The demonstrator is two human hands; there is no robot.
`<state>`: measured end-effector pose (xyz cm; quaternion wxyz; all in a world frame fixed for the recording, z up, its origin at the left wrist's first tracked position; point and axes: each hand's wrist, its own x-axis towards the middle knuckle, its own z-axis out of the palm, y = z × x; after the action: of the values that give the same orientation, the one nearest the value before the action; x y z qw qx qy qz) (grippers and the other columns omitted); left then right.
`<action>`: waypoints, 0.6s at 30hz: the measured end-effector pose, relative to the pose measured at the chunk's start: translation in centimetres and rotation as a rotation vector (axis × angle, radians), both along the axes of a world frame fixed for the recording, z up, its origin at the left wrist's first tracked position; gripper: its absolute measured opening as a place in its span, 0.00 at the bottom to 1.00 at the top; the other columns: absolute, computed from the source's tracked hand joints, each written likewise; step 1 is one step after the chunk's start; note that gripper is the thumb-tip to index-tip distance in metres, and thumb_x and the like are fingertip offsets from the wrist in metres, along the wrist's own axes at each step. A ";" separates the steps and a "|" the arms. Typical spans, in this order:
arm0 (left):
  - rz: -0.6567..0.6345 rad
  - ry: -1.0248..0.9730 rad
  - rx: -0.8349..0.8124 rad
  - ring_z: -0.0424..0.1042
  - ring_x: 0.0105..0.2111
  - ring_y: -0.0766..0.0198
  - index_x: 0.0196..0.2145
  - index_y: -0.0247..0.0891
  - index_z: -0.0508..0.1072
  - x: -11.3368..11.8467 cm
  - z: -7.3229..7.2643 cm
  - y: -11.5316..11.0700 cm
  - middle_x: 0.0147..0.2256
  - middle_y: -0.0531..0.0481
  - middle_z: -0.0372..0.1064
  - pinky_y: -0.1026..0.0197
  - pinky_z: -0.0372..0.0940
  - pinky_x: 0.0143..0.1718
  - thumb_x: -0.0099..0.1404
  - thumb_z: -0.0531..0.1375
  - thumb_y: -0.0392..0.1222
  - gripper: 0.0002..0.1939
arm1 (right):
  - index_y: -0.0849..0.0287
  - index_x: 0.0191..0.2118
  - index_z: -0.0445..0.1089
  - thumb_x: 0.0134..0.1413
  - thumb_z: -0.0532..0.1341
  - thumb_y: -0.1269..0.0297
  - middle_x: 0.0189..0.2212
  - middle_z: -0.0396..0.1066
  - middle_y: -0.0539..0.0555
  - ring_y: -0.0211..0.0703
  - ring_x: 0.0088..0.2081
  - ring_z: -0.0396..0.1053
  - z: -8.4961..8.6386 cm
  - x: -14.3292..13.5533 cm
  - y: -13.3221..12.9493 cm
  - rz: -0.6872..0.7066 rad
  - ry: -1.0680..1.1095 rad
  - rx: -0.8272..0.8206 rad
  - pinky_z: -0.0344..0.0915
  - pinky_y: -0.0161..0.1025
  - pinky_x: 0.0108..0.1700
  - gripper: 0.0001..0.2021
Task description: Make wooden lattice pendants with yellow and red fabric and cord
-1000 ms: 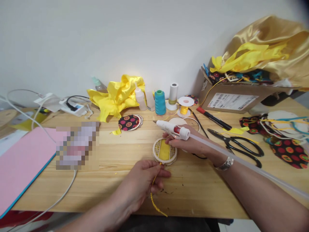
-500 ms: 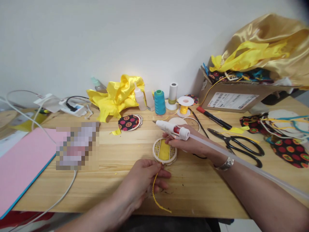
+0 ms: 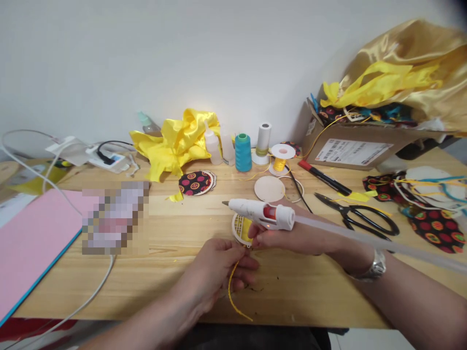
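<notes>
My left hand (image 3: 224, 265) pinches the yellow cord (image 3: 232, 294) at the lower edge of a round lattice frame (image 3: 239, 229) backed with yellow fabric. The cord's loose end hangs down over the table. In my right hand (image 3: 288, 239) is a white glue gun (image 3: 260, 212), its nozzle pointing left above the frame and a long clear glue stick trailing from its back. The fingertips of that hand are at the frame's lower right edge, and the hand and gun hide the frame's right part.
Black scissors (image 3: 359, 214) and a marker (image 3: 324, 178) lie right, before a cardboard box (image 3: 350, 146). Spools, including a teal one (image 3: 242, 153), bottles, yellow satin (image 3: 186, 141) and a patterned disc (image 3: 195, 183) stand or lie behind. A pink sheet (image 3: 44, 233) and cables are left.
My right hand and the glue gun have moved down and toward me, now covering the frame's right side and uncovering the pale disc behind. My left hand has barely moved.
</notes>
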<state>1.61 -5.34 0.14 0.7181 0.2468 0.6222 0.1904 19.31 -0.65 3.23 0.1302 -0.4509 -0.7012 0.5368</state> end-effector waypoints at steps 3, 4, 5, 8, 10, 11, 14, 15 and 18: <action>-0.004 -0.021 0.009 0.71 0.17 0.69 0.31 0.30 0.71 0.0 -0.2 0.1 0.26 0.45 0.76 0.70 0.57 0.16 0.58 0.59 0.41 0.09 | 0.59 0.33 0.72 0.44 0.58 0.70 0.29 0.74 0.50 0.40 0.31 0.70 0.0 -0.1 -0.5 -0.007 -0.040 0.014 0.64 0.33 0.31 0.09; -0.006 -0.028 0.010 0.71 0.17 0.69 0.31 0.30 0.72 0.0 -0.3 0.1 0.26 0.45 0.76 0.70 0.57 0.16 0.59 0.59 0.41 0.09 | 0.59 0.33 0.72 0.44 0.58 0.70 0.29 0.74 0.50 0.41 0.31 0.70 -0.1 -0.1 -0.6 -0.025 -0.037 0.014 0.64 0.33 0.31 0.09; -0.007 -0.036 0.010 0.71 0.17 0.69 0.31 0.30 0.72 0.0 -0.4 0.1 0.26 0.45 0.76 0.70 0.57 0.16 0.59 0.59 0.41 0.09 | 0.59 0.34 0.72 0.44 0.58 0.69 0.29 0.73 0.50 0.40 0.31 0.70 -0.3 -0.2 -0.7 -0.043 -0.030 0.011 0.63 0.33 0.31 0.09; -0.008 -0.044 0.015 0.72 0.17 0.69 0.31 0.29 0.71 -0.1 -0.5 0.1 0.26 0.45 0.76 0.70 0.57 0.16 0.59 0.59 0.41 0.09 | 0.59 0.34 0.72 0.45 0.58 0.68 0.28 0.73 0.50 0.39 0.31 0.69 -0.7 -0.5 -0.7 -0.055 -0.019 0.014 0.62 0.32 0.30 0.08; -0.011 -0.039 0.016 0.72 0.17 0.69 0.31 0.29 0.71 -0.1 -0.5 0.1 0.26 0.44 0.76 0.70 0.57 0.16 0.59 0.59 0.40 0.09 | 0.60 0.33 0.73 0.45 0.59 0.68 0.28 0.73 0.49 0.39 0.30 0.69 -0.9 -0.7 -0.7 -0.057 -0.009 0.024 0.62 0.32 0.29 0.08; -0.013 -0.035 0.015 0.72 0.17 0.69 0.30 0.29 0.71 0.0 -0.5 0.1 0.26 0.44 0.76 0.70 0.57 0.16 0.59 0.59 0.40 0.09 | 0.60 0.33 0.73 0.45 0.58 0.69 0.28 0.73 0.49 0.39 0.30 0.69 -1.0 -0.8 -0.6 -0.055 -0.005 0.027 0.62 0.32 0.29 0.08; -0.019 -0.034 0.007 0.72 0.17 0.68 0.30 0.30 0.70 0.2 -0.4 0.0 0.26 0.44 0.76 0.70 0.58 0.16 0.60 0.59 0.40 0.08 | 0.60 0.33 0.73 0.44 0.58 0.70 0.28 0.74 0.49 0.39 0.30 0.69 -1.1 -0.8 -0.6 -0.050 -0.009 0.026 0.63 0.32 0.30 0.08; -0.021 -0.036 0.003 0.72 0.17 0.68 0.29 0.30 0.70 0.2 -0.4 0.0 0.26 0.45 0.76 0.70 0.58 0.16 0.59 0.59 0.40 0.08 | 0.60 0.33 0.73 0.44 0.58 0.70 0.29 0.74 0.49 0.38 0.30 0.69 -1.1 -0.8 -0.6 -0.052 -0.017 0.029 0.63 0.32 0.31 0.09; -0.020 -0.041 0.003 0.72 0.17 0.68 0.29 0.30 0.70 0.4 -0.4 0.1 0.26 0.45 0.76 0.70 0.57 0.16 0.59 0.60 0.41 0.09 | 0.60 0.34 0.73 0.44 0.59 0.69 0.29 0.74 0.49 0.38 0.30 0.69 -1.1 -0.7 -0.6 -0.068 -0.036 0.043 0.62 0.31 0.30 0.09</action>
<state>1.99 -5.27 -0.23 0.7324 0.2499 0.6045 0.1891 18.58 -1.26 2.13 0.1455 -0.4812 -0.6989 0.5088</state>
